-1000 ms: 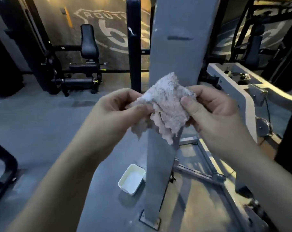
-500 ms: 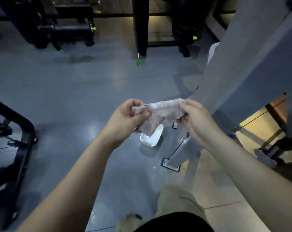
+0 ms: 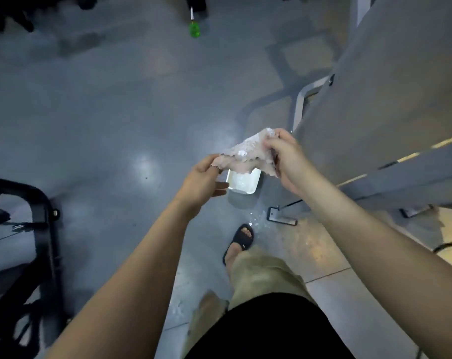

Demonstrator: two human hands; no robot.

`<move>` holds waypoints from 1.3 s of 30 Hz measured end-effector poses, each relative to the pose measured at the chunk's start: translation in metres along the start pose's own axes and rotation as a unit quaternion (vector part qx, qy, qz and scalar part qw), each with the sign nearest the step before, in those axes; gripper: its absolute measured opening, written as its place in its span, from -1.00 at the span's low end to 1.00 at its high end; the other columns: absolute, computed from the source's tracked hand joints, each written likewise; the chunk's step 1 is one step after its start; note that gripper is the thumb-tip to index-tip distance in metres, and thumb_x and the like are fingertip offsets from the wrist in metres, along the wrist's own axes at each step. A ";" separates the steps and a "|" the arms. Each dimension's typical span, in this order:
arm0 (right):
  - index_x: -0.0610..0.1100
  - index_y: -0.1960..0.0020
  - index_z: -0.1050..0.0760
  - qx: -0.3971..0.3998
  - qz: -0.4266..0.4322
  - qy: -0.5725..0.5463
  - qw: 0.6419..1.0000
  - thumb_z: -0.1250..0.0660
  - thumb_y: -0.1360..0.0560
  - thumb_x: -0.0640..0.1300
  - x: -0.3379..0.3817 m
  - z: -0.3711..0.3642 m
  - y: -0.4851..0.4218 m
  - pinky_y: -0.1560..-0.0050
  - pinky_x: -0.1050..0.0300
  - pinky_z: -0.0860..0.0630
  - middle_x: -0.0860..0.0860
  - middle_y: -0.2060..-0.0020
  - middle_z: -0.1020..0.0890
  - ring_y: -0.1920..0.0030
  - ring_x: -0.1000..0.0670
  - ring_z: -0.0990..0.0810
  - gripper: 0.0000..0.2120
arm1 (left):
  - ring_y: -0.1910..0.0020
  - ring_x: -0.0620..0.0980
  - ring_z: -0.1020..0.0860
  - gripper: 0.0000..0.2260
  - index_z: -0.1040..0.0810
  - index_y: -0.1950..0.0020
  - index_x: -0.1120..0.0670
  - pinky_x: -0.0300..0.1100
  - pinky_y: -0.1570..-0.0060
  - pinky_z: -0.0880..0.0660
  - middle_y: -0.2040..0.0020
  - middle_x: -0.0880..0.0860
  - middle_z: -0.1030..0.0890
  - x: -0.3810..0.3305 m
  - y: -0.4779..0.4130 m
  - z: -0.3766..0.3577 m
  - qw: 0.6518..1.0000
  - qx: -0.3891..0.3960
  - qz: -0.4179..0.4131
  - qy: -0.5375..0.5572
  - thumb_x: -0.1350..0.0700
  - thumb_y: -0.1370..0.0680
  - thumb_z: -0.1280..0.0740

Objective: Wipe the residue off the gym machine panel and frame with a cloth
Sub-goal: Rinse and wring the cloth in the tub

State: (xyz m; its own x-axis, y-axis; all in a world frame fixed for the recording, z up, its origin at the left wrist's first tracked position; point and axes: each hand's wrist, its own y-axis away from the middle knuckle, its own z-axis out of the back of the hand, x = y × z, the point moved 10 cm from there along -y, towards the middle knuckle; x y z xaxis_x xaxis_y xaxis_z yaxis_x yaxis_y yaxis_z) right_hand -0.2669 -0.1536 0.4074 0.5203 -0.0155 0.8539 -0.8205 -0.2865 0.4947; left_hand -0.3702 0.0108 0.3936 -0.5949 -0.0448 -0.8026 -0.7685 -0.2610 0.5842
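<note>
The cloth (image 3: pixel 245 156) is held stretched between both hands, above the white tray (image 3: pixel 241 190) on the floor (image 3: pixel 103 125). The left hand (image 3: pixel 204 182) pinches the cloth's 9 o'clock corner, with the remaining fingers straight. The right hand (image 3: pixel 284 161) has its fingers clamped on the 2 o'clock end, just beside the edge of the grey machine panel (image 3: pixel 388 86); whether they touch is unclear. Open floor extends from 9 to 12 o'clock.

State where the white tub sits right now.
In the head view, the white tub sits on the floor just right of centre, beneath the held cloth, left of the grey panel.
</note>
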 end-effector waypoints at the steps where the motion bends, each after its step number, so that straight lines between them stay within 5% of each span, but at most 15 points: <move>1: -0.09 0.12 -0.45 -0.005 -0.009 -0.016 1.000 -0.25 -0.49 -0.29 -0.005 -0.001 -0.017 0.37 0.19 -0.42 0.05 0.40 -0.53 0.38 0.05 -0.51 -0.89 | 0.00 0.12 -0.68 -0.74 -0.61 -0.19 -0.01 -0.06 -0.11 -0.63 -0.02 0.01 -0.61 0.001 -0.015 -0.001 0.999 0.010 0.017 0.050 0.19 -0.70 -0.14; 4: -0.10 0.11 -0.47 -0.025 -0.031 -0.034 0.999 -0.20 -0.33 -0.36 -0.013 0.001 -0.065 0.26 0.11 -0.46 0.01 0.33 -0.55 0.29 0.00 -0.53 -0.78 | -0.02 0.05 -0.68 -0.61 -0.71 -0.01 0.16 -0.14 -0.17 -0.60 0.02 0.09 -0.73 -0.008 -0.067 -0.002 0.979 0.034 0.026 0.197 0.37 -0.62 -0.08; 8: -0.12 0.11 -0.48 -0.051 -0.050 -0.047 0.996 -0.19 -0.27 -0.35 -0.028 0.019 -0.120 0.25 0.12 -0.51 -0.07 0.22 -0.52 0.19 -0.06 -0.53 -0.74 | 0.31 -0.01 -0.51 -0.72 -0.62 0.10 0.34 -0.28 0.27 -0.52 0.17 0.20 -0.60 -0.001 -0.141 -0.001 0.946 -0.044 0.081 0.311 0.30 -0.61 -0.13; 13: -0.14 0.06 -0.49 -0.075 -0.075 -0.009 0.994 -0.23 -0.37 -0.36 -0.056 0.054 -0.188 0.41 0.19 -0.39 -0.12 0.23 -0.50 0.26 -0.06 -0.47 -0.80 | 0.24 0.07 -0.65 -0.95 -0.57 -0.04 0.28 0.08 -0.15 -0.60 0.17 0.18 -0.64 0.009 -0.220 -0.032 0.974 -0.026 0.098 0.201 0.37 -0.59 -0.36; 18: -0.06 0.10 -0.57 -0.069 -0.130 0.073 0.986 -0.27 -0.37 -0.32 -0.112 0.091 -0.264 0.36 0.10 -0.29 -0.16 0.22 -0.47 0.24 -0.10 -0.39 -0.78 | 0.11 0.16 -0.62 -0.47 -0.33 -0.47 0.27 0.15 -0.12 -0.61 -0.05 0.20 -0.55 0.046 -0.311 -0.060 0.983 0.028 0.157 0.088 0.50 -0.52 -0.31; 19: -0.03 0.13 -0.57 -0.063 -0.145 0.093 0.983 -0.26 -0.36 -0.33 -0.131 0.098 -0.280 0.38 0.10 -0.24 -0.15 0.27 -0.48 0.27 -0.09 -0.37 -0.76 | 0.12 0.14 -0.61 -0.45 -0.35 -0.46 0.30 0.05 -0.03 -0.62 -0.01 0.17 -0.58 0.055 -0.328 -0.065 0.984 0.048 0.165 0.056 0.48 -0.48 -0.34; 22: -0.03 0.10 -0.54 -0.057 -0.197 0.186 0.961 -0.28 -0.35 -0.31 -0.196 0.114 -0.328 0.37 0.14 -0.38 -0.05 0.30 -0.56 0.34 -0.04 -0.47 -0.77 | 0.14 0.19 -0.62 -0.67 -0.60 -0.01 0.30 0.01 0.04 -0.60 0.22 0.15 -0.69 0.108 -0.387 -0.081 0.975 0.117 0.181 -0.047 0.32 -0.25 -0.37; 25: -0.04 0.06 -0.46 -0.036 -0.225 0.252 0.941 -0.29 -0.54 -0.33 -0.279 0.117 -0.381 0.46 0.32 -0.40 0.00 0.27 -0.54 0.37 0.07 -0.49 -0.81 | 0.17 0.18 -0.66 -0.95 -0.61 0.15 0.23 0.15 -0.06 -0.64 0.25 0.21 -0.67 0.180 -0.456 -0.084 0.964 0.126 0.175 -0.155 0.28 -0.41 -0.41; 28: -0.16 -0.11 -0.45 -0.068 -0.242 0.293 0.923 -0.25 -0.58 -0.31 -0.381 0.133 -0.431 0.55 0.36 -0.36 -0.06 0.20 -0.54 0.33 0.04 -0.48 -0.87 | 0.17 0.18 -0.72 -0.92 -0.59 0.12 0.20 0.16 0.04 -0.67 0.19 0.19 -0.71 0.253 -0.524 -0.093 0.952 0.132 0.137 -0.242 0.18 -0.49 -0.36; 31: -0.18 -0.07 -0.41 -0.104 -0.228 0.332 0.909 -0.18 -0.54 -0.29 -0.466 0.149 -0.478 0.37 0.18 -0.46 -0.18 0.16 -0.61 0.26 -0.16 -0.57 -0.87 | 0.11 0.17 -0.69 -0.75 -0.58 0.00 0.15 0.06 0.05 -0.65 0.06 0.17 -0.69 0.322 -0.583 -0.113 0.930 0.156 0.097 -0.319 0.02 -0.44 -0.32; 35: -0.14 0.01 -0.34 -0.112 -0.130 0.431 0.886 -0.22 -0.51 -0.27 -0.537 0.168 -0.547 0.23 -0.01 -0.45 -0.14 0.10 -0.55 0.14 -0.22 -0.53 -0.90 | 0.08 0.16 -0.58 -0.86 -0.39 -0.12 0.11 -0.09 0.17 -0.43 0.06 0.08 -0.60 0.403 -0.658 -0.155 0.887 0.195 0.017 -0.418 0.09 -0.64 -0.27; 39: -0.08 -0.20 -0.33 -0.067 -0.058 0.515 0.852 -0.23 -0.57 -0.22 -0.580 0.151 -0.607 0.17 -0.06 -0.51 -0.16 0.04 -0.50 0.11 -0.26 -0.57 -0.78 | -0.07 0.18 -0.60 -0.60 -0.27 -0.44 0.06 -0.10 0.06 -0.44 -0.13 0.17 -0.59 0.450 -0.718 -0.186 0.889 0.195 -0.038 -0.413 0.06 -0.65 -0.29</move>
State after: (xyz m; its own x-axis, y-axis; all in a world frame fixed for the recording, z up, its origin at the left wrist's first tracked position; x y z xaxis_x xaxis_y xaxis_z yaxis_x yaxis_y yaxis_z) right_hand -0.0347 -0.1155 -0.4122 0.1718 0.8750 0.4526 -0.8331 -0.1161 0.5408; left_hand -0.0422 -0.0009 -0.4090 -0.3847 0.7234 -0.5733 -0.7416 0.1276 0.6586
